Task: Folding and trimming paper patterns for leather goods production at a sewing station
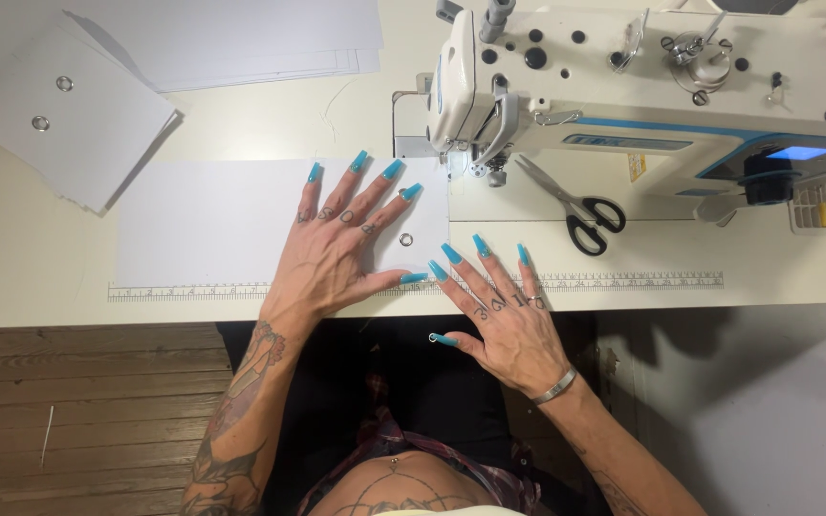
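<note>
Beside needle (492, 178): left hand (341, 250) flat, pinning eyeleted white sheet (241, 225); right hand (509, 311) splayed, empty; long nails risk snagging, skewing sheet.

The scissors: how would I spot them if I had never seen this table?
Find the white sewing machine at the table's far right. On the tabletop just below its arm, right of the needle, lie the scissors, blades pointing up-left. Their black loop handles and steel blades set them apart from the white sheets beside them.

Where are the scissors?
The black-handled scissors lie on the table's right side, just below the sewing machine and above the right hand.
</note>
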